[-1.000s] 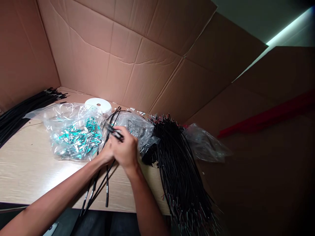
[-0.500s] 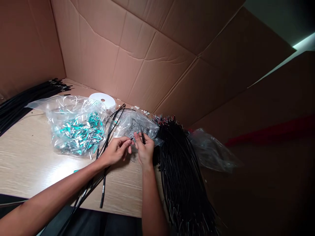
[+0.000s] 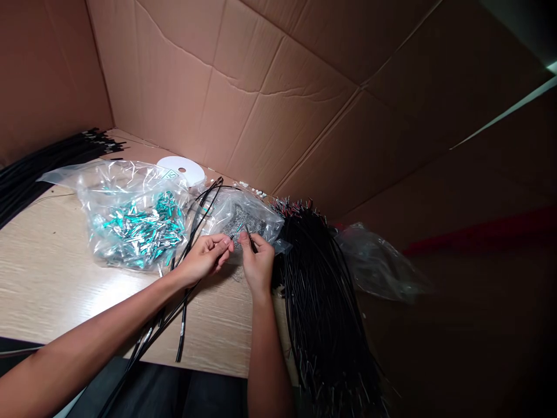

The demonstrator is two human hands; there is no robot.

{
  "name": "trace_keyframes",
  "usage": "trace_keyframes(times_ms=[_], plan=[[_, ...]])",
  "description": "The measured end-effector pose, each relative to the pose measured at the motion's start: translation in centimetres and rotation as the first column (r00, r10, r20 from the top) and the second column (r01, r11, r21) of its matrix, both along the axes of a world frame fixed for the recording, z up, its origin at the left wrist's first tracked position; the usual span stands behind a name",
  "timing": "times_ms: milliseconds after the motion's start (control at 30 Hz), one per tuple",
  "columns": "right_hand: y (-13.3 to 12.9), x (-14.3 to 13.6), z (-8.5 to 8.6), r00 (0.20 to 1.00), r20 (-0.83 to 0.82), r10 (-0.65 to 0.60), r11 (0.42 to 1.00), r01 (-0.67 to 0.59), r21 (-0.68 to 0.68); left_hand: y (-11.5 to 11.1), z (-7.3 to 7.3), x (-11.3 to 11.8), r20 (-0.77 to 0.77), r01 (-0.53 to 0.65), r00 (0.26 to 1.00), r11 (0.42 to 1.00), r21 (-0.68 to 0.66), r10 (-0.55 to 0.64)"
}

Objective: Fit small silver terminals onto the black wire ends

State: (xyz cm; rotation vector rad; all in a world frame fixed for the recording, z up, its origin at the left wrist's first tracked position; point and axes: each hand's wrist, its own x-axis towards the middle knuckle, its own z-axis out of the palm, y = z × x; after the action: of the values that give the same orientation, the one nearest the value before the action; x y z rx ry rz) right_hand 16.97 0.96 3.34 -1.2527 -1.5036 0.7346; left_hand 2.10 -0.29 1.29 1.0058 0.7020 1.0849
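Observation:
My left hand (image 3: 208, 258) is closed, thumb and forefinger pinching a thin black cable end (image 3: 232, 237). Beside its tip shows a small teal piece (image 3: 239, 227); whether the two touch I cannot tell. My right hand (image 3: 258, 261) is closed around a slim dark tool (image 3: 251, 240), perhaps tweezers, mostly hidden by the fingers. Both hands are close together over the near edge of a clear bag of small grey metal parts (image 3: 255, 219). Loose black cables (image 3: 185, 302) run under my left wrist and off the table's front edge.
To the left lies a clear bag of teal-and-silver pieces (image 3: 143, 229), with a white disc (image 3: 191, 169) behind it. A thick bundle of black wires (image 3: 322, 296) hangs over the table's right side. More black cables (image 3: 47, 165) lie far left. Cardboard walls (image 3: 235, 104) enclose the table (image 3: 39, 278).
The hands stay close together, with the left fingertips slightly higher. The teal piece now shows between them. The whole view has shifted a little.

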Motion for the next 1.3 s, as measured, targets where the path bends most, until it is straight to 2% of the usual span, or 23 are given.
trace_keyframes(times_ms=[133,267,467,633,733,800,900,1000,1100,1167,1300], plan=[[-0.6,-0.1,0.9,0.999,0.051,0.019,0.998,-0.022,0.06,0.1,-0.3,0.1,-0.123,-0.087,0.987,0.988,0.131,0.104],[-0.3,-0.2,0.7,0.997,-0.004,-0.076,0.996,0.076,0.052,0.1,-0.5,0.1,-0.127,-0.077,0.987,0.988,0.133,0.094],[-0.2,-0.6,0.2,0.994,-0.102,-0.04,0.999,0.041,0.009,-0.1,-0.4,0.2,-0.174,-0.08,0.978,0.981,0.175,0.111],[-0.5,-0.7,0.0,1.0,-0.018,-0.023,0.998,0.024,0.062,-0.1,-0.4,0.3,-0.314,-0.103,0.932,0.961,0.256,0.183],[-0.3,-0.6,-0.3,0.994,0.065,-0.082,0.993,0.077,0.086,-0.2,-0.5,0.4,-0.395,-0.074,0.894,0.94,0.332,0.21],[0.0,-0.6,-0.6,0.991,0.019,-0.133,0.99,0.132,0.053,-0.2,-0.5,0.4,-0.393,-0.07,0.895,0.937,0.344,0.211],[0.5,-0.4,-0.8,0.975,-0.165,-0.152,0.988,0.146,-0.047,0.0,-0.5,0.2,-0.286,-0.052,0.95,0.966,0.252,0.126],[0.7,-0.1,-0.9,0.945,-0.324,-0.051,0.986,-0.004,-0.167,0.2,-0.4,0.0,-0.072,0.06,0.996,0.995,0.085,-0.054],[0.6,0.1,-0.8,0.863,-0.504,0.037,0.959,-0.172,-0.226,0.2,-0.3,-0.1,0.144,0.194,0.973,0.979,-0.065,-0.183],[0.4,0.0,-0.8,0.806,-0.588,0.066,0.945,-0.24,-0.222,0.1,-0.3,-0.3,0.246,0.275,0.94,0.952,-0.132,-0.237],[0.1,-0.5,-0.8,0.764,-0.641,0.066,0.913,-0.306,-0.271,-0.1,-0.2,-0.5,0.351,0.364,0.889,0.918,-0.157,-0.293]])
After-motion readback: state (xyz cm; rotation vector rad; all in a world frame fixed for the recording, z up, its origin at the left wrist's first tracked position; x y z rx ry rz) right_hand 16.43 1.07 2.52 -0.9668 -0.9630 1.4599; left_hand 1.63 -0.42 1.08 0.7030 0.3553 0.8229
